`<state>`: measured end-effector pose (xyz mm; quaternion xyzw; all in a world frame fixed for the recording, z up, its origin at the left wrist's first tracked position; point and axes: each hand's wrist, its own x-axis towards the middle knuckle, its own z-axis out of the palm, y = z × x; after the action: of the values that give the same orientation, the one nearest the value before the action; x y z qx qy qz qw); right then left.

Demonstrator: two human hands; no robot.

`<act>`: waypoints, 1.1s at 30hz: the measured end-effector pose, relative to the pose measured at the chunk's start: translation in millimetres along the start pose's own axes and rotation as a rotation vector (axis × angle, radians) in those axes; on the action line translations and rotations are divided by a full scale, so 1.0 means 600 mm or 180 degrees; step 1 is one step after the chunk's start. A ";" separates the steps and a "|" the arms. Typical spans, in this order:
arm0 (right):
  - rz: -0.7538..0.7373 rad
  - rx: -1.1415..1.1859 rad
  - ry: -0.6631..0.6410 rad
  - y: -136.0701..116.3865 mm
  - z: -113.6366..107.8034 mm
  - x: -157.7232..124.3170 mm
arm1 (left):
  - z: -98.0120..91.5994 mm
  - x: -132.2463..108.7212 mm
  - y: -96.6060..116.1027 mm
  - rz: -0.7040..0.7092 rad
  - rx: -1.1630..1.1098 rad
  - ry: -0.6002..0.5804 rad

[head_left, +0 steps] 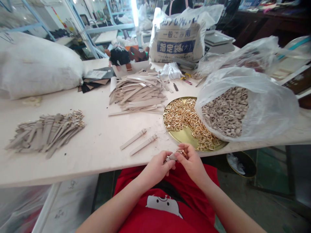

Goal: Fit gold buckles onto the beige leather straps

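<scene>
"What have you got in your fingers?"

"A small beige strap [171,157]. My left fingers [170,164] grip its length, and my right fingers [180,158] pinch near the end, where a gold buckle [183,152] shows. They cover so much that I can't tell how the two are joined."

"Where is it, exactly?"

"In front of me, at the near edge of the counter [94,161], over the red cloth [196,207] of my clothes. The brassy tray [186,135] is just beyond my right hand."

"And what's on that?"

"A heap of gold buckles [181,111], with some bare metal showing on the near side. A clear plastic bag [269,103] overlaps its right side, full of beige loops [225,111]."

"Any other straps about?"

"Two buckled straps [143,144] lie side by side, slanting, a little ahead of my left hand. Well off to my left there's a pile of buckled straps [48,131], most of the gold ends pointing away from me. Farther back, in the middle, plain strips [139,92] are stacked in a loose heap."
</scene>
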<state>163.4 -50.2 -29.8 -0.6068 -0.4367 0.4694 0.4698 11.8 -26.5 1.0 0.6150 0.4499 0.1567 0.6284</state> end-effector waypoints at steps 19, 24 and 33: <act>-0.0186 -0.0859 -0.0533 0.012 0.006 -0.037 | 0.001 -0.015 -0.034 -0.0438 -0.0570 -0.0282; -0.0097 -0.0686 -0.0347 0.015 0.010 -0.043 | -0.013 -0.021 -0.036 -0.0576 -0.0122 -0.0431; -0.0068 -0.0685 -0.0404 0.016 0.008 -0.039 | -0.011 -0.017 -0.041 -0.0559 0.0265 -0.0378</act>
<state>155.6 -73.8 -36.0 -0.6181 -0.5198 0.4523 0.3783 -7.4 -35.0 -16.8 0.6069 0.4701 0.0456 0.6392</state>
